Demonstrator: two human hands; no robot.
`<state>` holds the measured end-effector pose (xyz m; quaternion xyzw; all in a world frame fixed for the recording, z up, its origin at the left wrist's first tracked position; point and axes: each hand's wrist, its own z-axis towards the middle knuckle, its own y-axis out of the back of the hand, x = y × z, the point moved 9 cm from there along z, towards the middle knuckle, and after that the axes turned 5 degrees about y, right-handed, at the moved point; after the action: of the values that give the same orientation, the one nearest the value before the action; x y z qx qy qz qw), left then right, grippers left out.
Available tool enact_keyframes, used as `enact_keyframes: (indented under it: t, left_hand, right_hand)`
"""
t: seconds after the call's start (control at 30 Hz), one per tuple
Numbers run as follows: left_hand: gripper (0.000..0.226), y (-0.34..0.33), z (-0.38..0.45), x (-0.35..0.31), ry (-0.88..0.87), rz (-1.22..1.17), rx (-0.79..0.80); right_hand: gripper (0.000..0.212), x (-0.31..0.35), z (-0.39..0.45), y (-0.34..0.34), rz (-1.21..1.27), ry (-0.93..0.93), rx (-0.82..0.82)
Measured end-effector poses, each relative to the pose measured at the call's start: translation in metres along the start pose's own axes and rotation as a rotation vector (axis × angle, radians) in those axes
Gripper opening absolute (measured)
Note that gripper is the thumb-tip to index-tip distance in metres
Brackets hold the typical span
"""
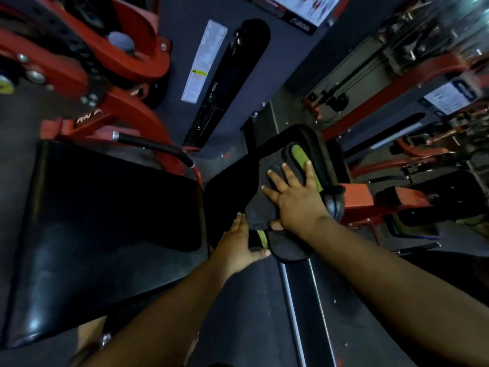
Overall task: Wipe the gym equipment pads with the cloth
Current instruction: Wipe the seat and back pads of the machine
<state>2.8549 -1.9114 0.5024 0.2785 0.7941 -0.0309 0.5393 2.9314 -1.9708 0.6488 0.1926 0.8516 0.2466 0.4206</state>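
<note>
Right hand (296, 200) laid flat, fingers straight and spread, palm pressing down on dark grey cloth with lime-green edging (267, 207). Thumb tucked at near edge of cloth. Cloth spread over small black padded rest with stitched rim (325, 152), covering most of its top; green trim showing beside outer fingers and again at near, lower fold. Left hand (238, 245) at near corner of same cloth, fingers straight and close together along its left edge, thumb under the hanging fold; whether thumb and fingers pinch the fabric cannot be told. Both forearms bare, reaching in from bottom of view. Large black glossy vinyl seat pad (105, 234) just left of small rest, tilted, reflecting light at its near corner. Black curved handle grip with chrome end (156, 148) above seat pad. Red painted steel machine frame (87, 75) beyond, upper left, with bolts and white lettering, blurred. Red bracket (354, 197) just right of small rest. White instruction label (203, 62) and long black rounded panel (232, 78) on dark upright surface at top centre. Further red and black machines at right, blurred.
</note>
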Motion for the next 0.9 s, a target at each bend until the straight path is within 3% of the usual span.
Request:
enact_keyframes:
  t: [0.17, 0.3, 0.4, 0.6, 0.8, 0.9]
  left_hand:
    - [0.121, 0.025, 0.015, -0.03, -0.067, 0.075, -0.047]
    - [0.126, 0.024, 0.008, -0.02, -0.048, 0.011, -0.003]
    - [0.132, 0.014, -0.007, -0.011, -0.037, -0.027, 0.043]
    - [0.137, -0.006, -0.027, -0.001, -0.004, 0.037, -0.029]
    - [0.122, -0.029, -0.106, 0.0, 0.072, -0.139, -0.158]
    - [0.085, -0.04, -0.153, -0.003, 0.111, -0.185, -0.172]
  right_hand:
    - [0.099, -0.052, 0.029, 0.033, 0.106, -0.139, -0.06]
    - [0.089, -0.036, -0.017, 0.018, 0.106, -0.183, -0.136]
    - [0.082, -0.007, -0.059, -0.003, 0.075, -0.143, -0.14]
    - [0.072, 0.02, -0.096, -0.034, 0.059, -0.025, -0.212]
    - [0.066, 0.057, -0.142, -0.071, 0.323, 0.188, -0.33]
    - [0.061, 0.089, -0.164, -0.085, 0.464, 0.273, -0.341]
